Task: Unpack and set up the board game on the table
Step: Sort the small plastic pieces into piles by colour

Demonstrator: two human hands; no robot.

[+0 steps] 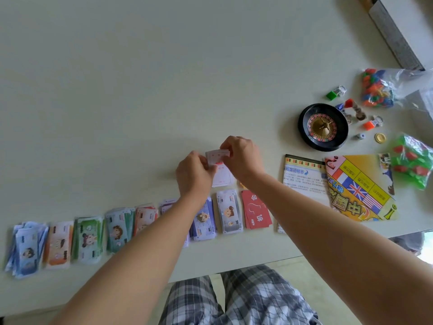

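Two hands — left hand, right hand — each in pinch grip on small card stack over table

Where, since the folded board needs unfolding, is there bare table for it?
Widest bare table is the far half, beyond the row of money stacks and left of the roulette wheel. A narrow strip runs between the stacks and the near edge. Crowded at right: wheel, bags of pieces, rule sheet, folded board.
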